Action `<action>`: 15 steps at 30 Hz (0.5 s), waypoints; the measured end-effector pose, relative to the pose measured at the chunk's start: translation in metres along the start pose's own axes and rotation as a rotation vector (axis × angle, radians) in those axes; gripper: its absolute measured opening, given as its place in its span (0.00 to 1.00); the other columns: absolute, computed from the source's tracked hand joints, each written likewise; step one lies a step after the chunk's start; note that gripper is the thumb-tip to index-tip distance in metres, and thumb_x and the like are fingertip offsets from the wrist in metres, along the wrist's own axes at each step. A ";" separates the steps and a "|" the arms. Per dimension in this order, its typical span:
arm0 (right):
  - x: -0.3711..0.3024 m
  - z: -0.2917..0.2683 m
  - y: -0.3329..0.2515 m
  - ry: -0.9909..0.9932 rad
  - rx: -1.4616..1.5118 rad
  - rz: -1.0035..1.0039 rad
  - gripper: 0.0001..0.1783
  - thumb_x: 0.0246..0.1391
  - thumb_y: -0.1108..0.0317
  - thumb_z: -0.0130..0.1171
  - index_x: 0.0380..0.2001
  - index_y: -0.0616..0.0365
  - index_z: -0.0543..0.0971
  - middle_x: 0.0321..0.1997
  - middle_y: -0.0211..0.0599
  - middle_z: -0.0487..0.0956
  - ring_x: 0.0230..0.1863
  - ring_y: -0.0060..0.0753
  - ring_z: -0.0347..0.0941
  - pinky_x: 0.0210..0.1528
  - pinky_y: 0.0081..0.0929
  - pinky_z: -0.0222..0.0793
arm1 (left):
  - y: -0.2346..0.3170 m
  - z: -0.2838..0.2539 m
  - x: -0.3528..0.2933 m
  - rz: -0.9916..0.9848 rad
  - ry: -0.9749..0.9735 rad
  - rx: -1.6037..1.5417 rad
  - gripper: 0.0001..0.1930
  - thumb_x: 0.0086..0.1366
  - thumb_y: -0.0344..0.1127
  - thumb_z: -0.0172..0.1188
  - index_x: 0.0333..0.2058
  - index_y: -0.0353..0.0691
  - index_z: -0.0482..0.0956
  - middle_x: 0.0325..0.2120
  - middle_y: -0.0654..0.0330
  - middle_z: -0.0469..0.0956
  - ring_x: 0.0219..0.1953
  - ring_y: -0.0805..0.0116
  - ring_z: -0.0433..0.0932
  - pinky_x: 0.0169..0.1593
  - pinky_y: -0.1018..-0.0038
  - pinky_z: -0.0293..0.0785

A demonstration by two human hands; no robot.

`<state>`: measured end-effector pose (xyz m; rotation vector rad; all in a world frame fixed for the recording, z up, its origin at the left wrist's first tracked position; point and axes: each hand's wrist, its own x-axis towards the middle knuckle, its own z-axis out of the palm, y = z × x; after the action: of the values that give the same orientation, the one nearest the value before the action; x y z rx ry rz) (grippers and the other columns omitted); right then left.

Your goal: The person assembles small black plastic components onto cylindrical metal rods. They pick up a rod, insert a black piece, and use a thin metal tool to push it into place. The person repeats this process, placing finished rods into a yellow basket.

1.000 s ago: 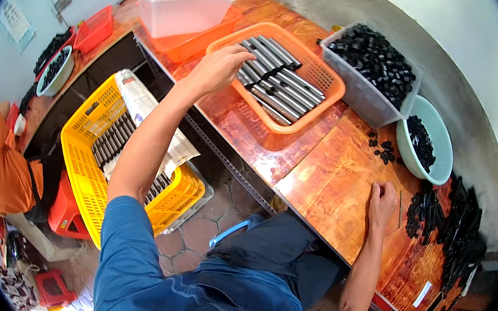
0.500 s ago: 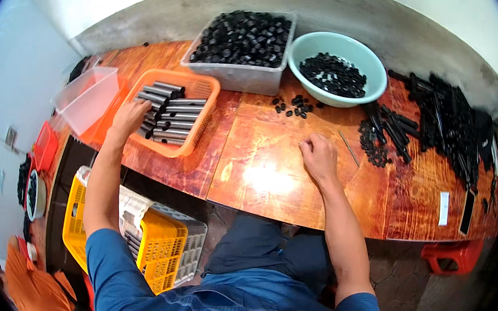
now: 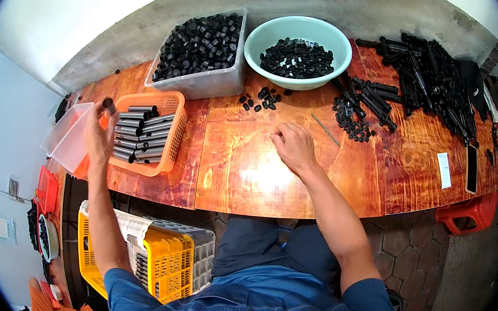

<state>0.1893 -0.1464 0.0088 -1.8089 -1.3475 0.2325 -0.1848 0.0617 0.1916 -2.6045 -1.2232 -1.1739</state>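
The left hand (image 3: 99, 133) is raised above the left end of the wooden worktop (image 3: 244, 168), its fingers pinched around a short dark metal tube (image 3: 108, 103) held upright, the round open end showing at the top. The tube looks grey-black, smooth and cylindrical, like the others lying in rows in the orange basket (image 3: 176, 133) just to the right of the hand, near the worktop's left edge. The right hand (image 3: 293, 145) rests on bare wood near the middle of the worktop, fingers curled loosely together; whether anything lies under them cannot be told. A thin rod (image 3: 325, 129) lies just to its right.

Along the back edge stand a clear grey bin (image 3: 203, 83) heaped with black caps and a pale green bowl (image 3: 337, 61) with smaller black parts; a few loose black pieces (image 3: 262, 99) lie scattered before them. A heap of black tubes and fittings (image 3: 421, 88) covers the right end. A yellow crate (image 3: 169, 265) sits below the front edge.
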 end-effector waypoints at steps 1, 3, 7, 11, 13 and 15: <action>0.000 -0.003 0.000 -0.014 -0.013 0.023 0.10 0.58 0.64 0.62 0.30 0.60 0.79 0.33 0.43 0.81 0.37 0.50 0.78 0.40 0.44 0.72 | 0.021 0.014 0.000 -0.117 0.044 -0.243 0.13 0.69 0.29 0.61 0.49 0.34 0.73 0.36 0.54 0.84 0.42 0.65 0.84 0.45 0.68 0.78; -0.001 -0.004 -0.004 -0.003 0.184 0.078 0.11 0.59 0.63 0.62 0.32 0.61 0.80 0.31 0.42 0.80 0.34 0.44 0.77 0.38 0.41 0.72 | 0.070 0.043 -0.006 -0.315 -0.022 -0.629 0.16 0.68 0.34 0.63 0.52 0.37 0.76 0.36 0.63 0.81 0.39 0.75 0.80 0.42 0.76 0.76; -0.001 -0.003 -0.008 -0.116 0.547 0.189 0.14 0.62 0.60 0.61 0.34 0.63 0.81 0.25 0.34 0.78 0.27 0.27 0.72 0.31 0.29 0.68 | 0.154 0.129 -0.031 -0.801 -0.178 -1.369 0.15 0.67 0.42 0.65 0.46 0.42 0.76 0.32 0.69 0.72 0.33 0.77 0.71 0.35 0.77 0.70; -0.001 -0.010 -0.016 -0.159 0.805 0.287 0.15 0.63 0.60 0.61 0.33 0.63 0.81 0.22 0.26 0.74 0.23 0.16 0.66 0.26 0.20 0.61 | 0.182 0.218 -0.044 -0.941 -0.253 -1.700 0.12 0.68 0.43 0.66 0.38 0.47 0.73 0.29 0.69 0.76 0.28 0.78 0.75 0.31 0.81 0.72; 0.001 -0.010 -0.014 -0.179 0.818 0.315 0.15 0.62 0.59 0.62 0.32 0.63 0.80 0.22 0.25 0.74 0.21 0.15 0.65 0.24 0.19 0.59 | 0.190 0.237 -0.049 -0.927 -0.273 -1.768 0.12 0.68 0.42 0.66 0.40 0.46 0.73 0.29 0.67 0.77 0.29 0.75 0.79 0.31 0.78 0.77; 0.003 -0.007 -0.011 -0.135 0.765 0.315 0.15 0.61 0.60 0.63 0.30 0.64 0.79 0.20 0.25 0.72 0.20 0.15 0.65 0.23 0.21 0.59 | 0.194 0.245 -0.048 -0.924 -0.291 -1.818 0.11 0.68 0.40 0.66 0.40 0.46 0.73 0.31 0.66 0.78 0.31 0.73 0.81 0.33 0.75 0.80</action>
<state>0.1867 -0.1471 0.0221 -1.3398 -0.8663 0.9186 0.0776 -0.0237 0.0379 -2.9781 -2.1216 -3.4947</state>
